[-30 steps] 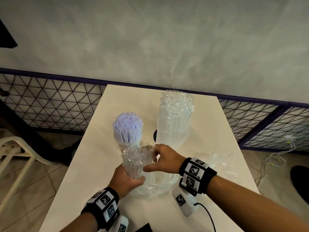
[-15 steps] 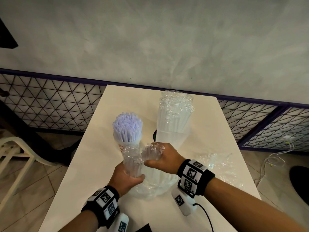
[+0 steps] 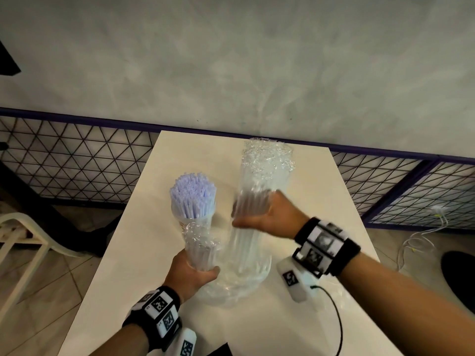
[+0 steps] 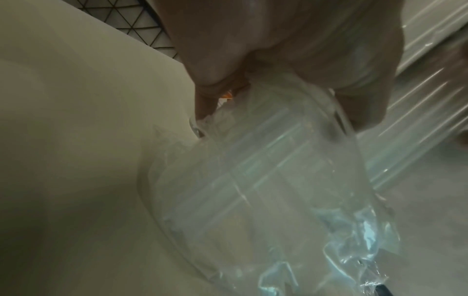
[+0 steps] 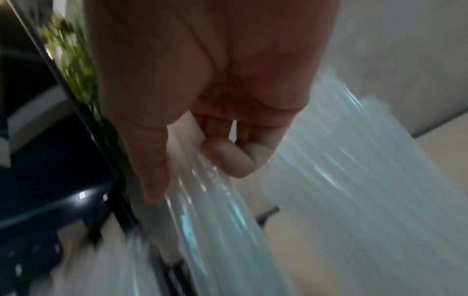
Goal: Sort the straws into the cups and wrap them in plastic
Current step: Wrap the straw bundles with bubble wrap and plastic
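My left hand [image 3: 191, 276] grips a small cup of clear straws [image 3: 200, 253] near the table's front; plastic film covers the cup. The left wrist view shows the fingers [image 4: 278, 40] curled round the wrapped cup [image 4: 278, 160]. My right hand [image 3: 270, 214], blurred by motion, holds a stretched sheet of plastic film [image 3: 244, 253] that runs down to the table beside that cup. In the right wrist view the thumb and fingers [image 5: 228, 158] pinch the film [image 5: 215, 210]. A cup of purple straws [image 3: 192, 199] stands unwrapped behind the small cup. A tall wrapped bundle of clear straws [image 3: 267, 163] stands behind my right hand.
The white table [image 3: 144, 253] ends at a wire mesh fence [image 3: 77, 160] below a grey wall. A white chair [image 3: 15, 237] stands on the left. A black cable [image 3: 334, 312] lies on the table under my right arm. A dark object [image 3: 223, 352] sits at the front edge.
My right hand left the top of the small cup and swung up and to the right, pulling the film taut. My left hand kept its grip on the cup.
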Demonstrator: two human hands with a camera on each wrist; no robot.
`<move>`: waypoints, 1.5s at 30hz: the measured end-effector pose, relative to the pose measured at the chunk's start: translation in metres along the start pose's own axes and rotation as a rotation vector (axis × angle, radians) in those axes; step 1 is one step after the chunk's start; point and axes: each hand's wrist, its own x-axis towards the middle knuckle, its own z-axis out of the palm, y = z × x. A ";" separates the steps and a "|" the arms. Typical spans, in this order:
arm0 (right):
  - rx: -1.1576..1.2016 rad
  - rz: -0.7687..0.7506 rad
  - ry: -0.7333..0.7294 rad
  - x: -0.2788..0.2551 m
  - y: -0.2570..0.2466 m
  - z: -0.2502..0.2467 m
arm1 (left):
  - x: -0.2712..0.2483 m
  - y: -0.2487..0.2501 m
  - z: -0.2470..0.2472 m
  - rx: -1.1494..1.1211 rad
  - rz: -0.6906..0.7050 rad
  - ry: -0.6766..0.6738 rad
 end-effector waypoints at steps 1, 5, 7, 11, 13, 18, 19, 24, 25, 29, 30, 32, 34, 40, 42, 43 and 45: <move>0.018 -0.014 0.041 0.002 -0.014 -0.017 | 0.000 -0.001 0.000 0.001 -0.003 -0.003; 0.160 -0.079 0.245 0.014 -0.059 -0.077 | 0.001 -0.003 0.000 0.016 -0.005 -0.011; 0.200 -0.095 0.303 0.024 -0.068 -0.093 | 0.001 -0.002 0.001 0.014 -0.006 -0.014; 0.140 -0.075 0.331 0.045 -0.063 -0.103 | 0.002 -0.003 0.001 0.004 -0.021 -0.019; 0.095 -0.053 0.332 0.051 -0.060 -0.109 | 0.002 -0.004 0.000 -0.001 -0.031 -0.014; -0.033 0.024 0.320 0.060 -0.046 -0.117 | 0.002 -0.003 0.001 0.002 -0.042 -0.015; -0.051 0.051 0.328 0.062 -0.042 -0.115 | 0.002 -0.003 0.001 0.002 -0.043 -0.016; -0.050 0.117 0.262 0.065 -0.007 -0.086 | 0.002 -0.004 0.000 0.004 -0.041 -0.021; -0.068 0.131 0.254 0.064 -0.001 -0.079 | 0.001 -0.003 0.000 0.002 -0.038 -0.022; -0.212 0.128 0.354 0.062 0.009 -0.065 | 0.001 -0.002 -0.001 0.000 -0.027 -0.028; -0.187 0.098 0.377 0.062 0.009 -0.066 | 0.000 -0.002 -0.001 0.001 -0.026 -0.028; -0.100 0.021 0.423 0.063 0.006 -0.070 | 0.001 -0.003 -0.001 0.003 -0.026 -0.026; -0.061 -0.069 0.469 0.063 0.001 -0.075 | 0.001 -0.003 -0.001 0.001 -0.030 -0.026; -0.558 -0.374 0.260 0.067 -0.010 -0.065 | 0.001 -0.002 0.000 -0.008 -0.029 -0.024; -0.658 -0.402 0.224 0.072 -0.004 -0.055 | 0.001 -0.003 -0.001 -0.013 -0.036 -0.023; -0.666 -0.405 0.237 0.075 -0.001 -0.052 | 0.002 -0.003 -0.001 -0.014 -0.037 -0.024; -0.651 -0.383 0.283 0.079 0.002 -0.049 | 0.002 -0.004 0.000 -0.014 -0.036 -0.024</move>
